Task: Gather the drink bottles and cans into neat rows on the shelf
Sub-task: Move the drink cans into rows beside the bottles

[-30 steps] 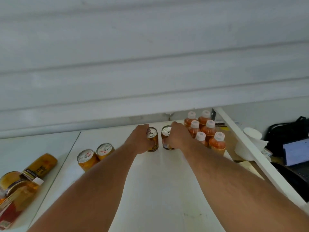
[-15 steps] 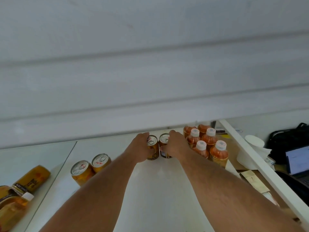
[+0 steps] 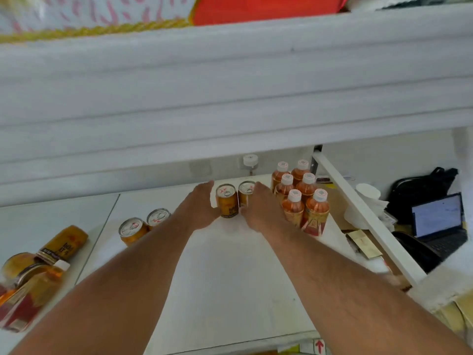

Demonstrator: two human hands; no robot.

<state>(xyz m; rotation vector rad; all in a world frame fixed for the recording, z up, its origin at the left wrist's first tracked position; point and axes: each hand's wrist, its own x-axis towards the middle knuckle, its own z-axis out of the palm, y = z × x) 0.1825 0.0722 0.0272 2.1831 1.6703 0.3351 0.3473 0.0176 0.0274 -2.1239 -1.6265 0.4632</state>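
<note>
Currently both arms reach forward over the white shelf (image 3: 230, 278); left hand (image 3: 198, 210) lies against the left side of one upright orange can (image 3: 226, 201), fingers fairly straight and extended past it; right hand (image 3: 258, 208) covers the right side of a second upright can (image 3: 246, 192), fingers curved around it as far as the blur allows, so whether it truly clasps the can I cannot tell. The two cans stand touching, side by side, near the back of the shelf; just right of them six orange bottles (image 3: 302, 196) with white caps stand upright in two rows of three, close to the right hand's wrist. Further left two more cans (image 3: 144, 225) stand as a touching pair, well apart from the hands; at far left, across a shelf seam, several bottles (image 3: 38, 272) lie on their sides, blurred. A laptop (image 3: 439, 221) sits open beyond the shelf's right edge.
</note>
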